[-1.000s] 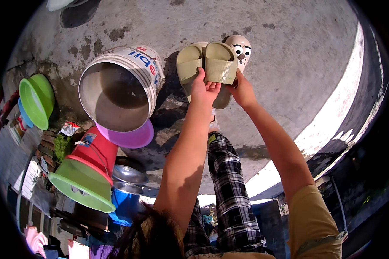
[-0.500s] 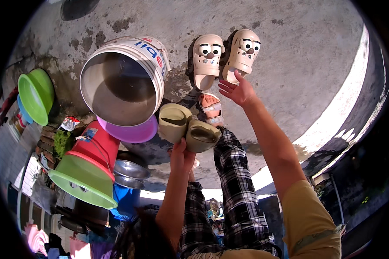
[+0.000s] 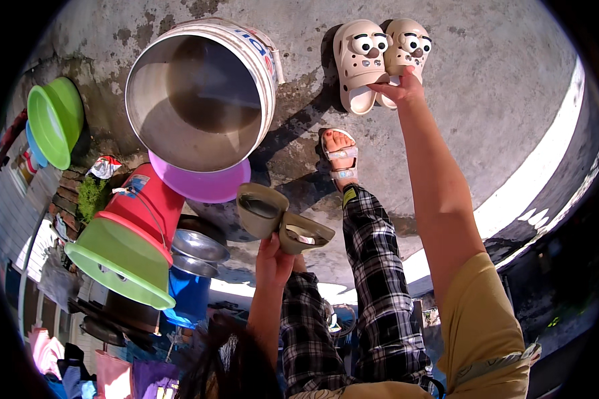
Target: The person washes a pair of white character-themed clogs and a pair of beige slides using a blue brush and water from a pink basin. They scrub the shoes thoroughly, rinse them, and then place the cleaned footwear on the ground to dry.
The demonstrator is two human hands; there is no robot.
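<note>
Pinched in my left hand [image 3: 273,261] is a pair of olive-green slippers [image 3: 262,207], held side by side above the ground, with their openings toward me. My right hand [image 3: 403,90] reaches far forward and grips the heel ends of a pair of beige clogs [image 3: 362,63]. Those clogs have cartoon eyes, brows and brown noses on their toes, and they are pressed together. Their soles are partly hidden, so I cannot tell whether they touch the ground. Between my hands, my foot in a strappy sandal [image 3: 341,156] stands on the concrete.
A large white bucket [image 3: 271,100] with water stands front left, beside a purple basin [image 3: 203,187]. Nearer left are a red bucket [image 3: 154,199], a green basin [image 3: 116,266] and metal bowls [image 3: 203,246]. Another green basin [image 3: 63,120] leans farther left. Concrete ground [image 3: 472,133] extends right.
My right hand has closed on the beige clogs and brought them together, a little to the right. The olive slippers in my left hand have tilted and shifted slightly toward me.
</note>
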